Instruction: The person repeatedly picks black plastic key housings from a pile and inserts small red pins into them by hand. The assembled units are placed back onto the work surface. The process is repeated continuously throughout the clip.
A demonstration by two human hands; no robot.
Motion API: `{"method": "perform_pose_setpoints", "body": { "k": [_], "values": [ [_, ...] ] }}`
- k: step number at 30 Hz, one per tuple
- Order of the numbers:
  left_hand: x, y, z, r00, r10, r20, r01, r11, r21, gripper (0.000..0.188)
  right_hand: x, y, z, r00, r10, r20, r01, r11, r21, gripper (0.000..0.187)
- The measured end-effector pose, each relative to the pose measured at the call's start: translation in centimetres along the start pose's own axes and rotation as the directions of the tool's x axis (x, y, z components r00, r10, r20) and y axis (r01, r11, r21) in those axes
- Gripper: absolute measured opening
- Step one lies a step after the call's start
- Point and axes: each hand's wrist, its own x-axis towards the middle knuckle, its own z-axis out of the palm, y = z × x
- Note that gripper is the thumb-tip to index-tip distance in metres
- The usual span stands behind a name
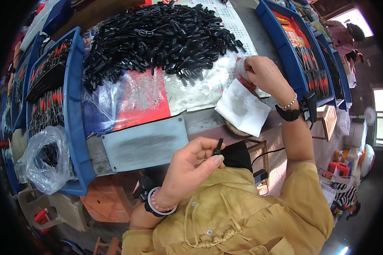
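Observation:
My left hand (191, 168) is closed in front of my chest, pinching a small black plastic piece (218, 147) with a thin stem upright between thumb and fingers. My right hand (266, 75) reaches out to the table's right side, its fingers curled down at a small whitish and red roll-like thing (243, 71). Whatever the fingertips hold there is hidden. Just below lies a white sheet (244, 108) with a grey smudge, over a brownish round rim. A large heap of glossy black parts (161, 38) covers the far middle of the table.
A pale blue plate (144, 142) with a dark smear is fixed at the near table edge. Blue trays (78, 114) of black and orange pieces stand left, with a clear plastic bag (47, 157). Another blue tray (285, 51) stands right. People are farther off.

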Motion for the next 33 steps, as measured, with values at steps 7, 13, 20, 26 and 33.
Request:
{"method": "perform_pose_setpoints", "body": {
  "k": [7, 13, 20, 26, 33],
  "values": [
    [-0.4, -0.2, -0.6, 0.999, -0.009, -0.033, 0.009, 1.000, -0.005, 0.027, -1.2, -0.3, -0.5, 0.997, 0.029, -0.069, -0.007, 0.953, 0.304, 0.016],
    [-0.1, -0.5, 0.3, 0.999, 0.011, -0.039, -0.011, 1.000, 0.019, 0.026, -0.7, -0.1, -0.5, 0.999, -0.048, 0.000, 0.048, 0.990, 0.132, 0.015],
    [-0.8, -0.4, -0.4, 0.999, -0.020, -0.035, 0.020, 1.000, 0.001, 0.028, -1.3, 0.5, -0.6, 0.991, 0.058, -0.117, 0.012, 0.850, 0.526, 0.009],
    [-0.8, 0.0, -0.2, 0.999, -0.027, -0.026, 0.027, 1.000, -0.001, 0.028, -3.8, -1.7, -2.1, 0.994, 0.101, -0.037, -0.013, 0.459, 0.889, 0.016],
    [-0.8, 0.1, 0.2, 1.000, 0.006, -0.008, -0.006, 1.000, -0.027, 0.026, -9.2, -9.2, -0.3, 0.975, -0.050, 0.215, -0.209, 0.102, 0.972, 0.008]
  ]
}}
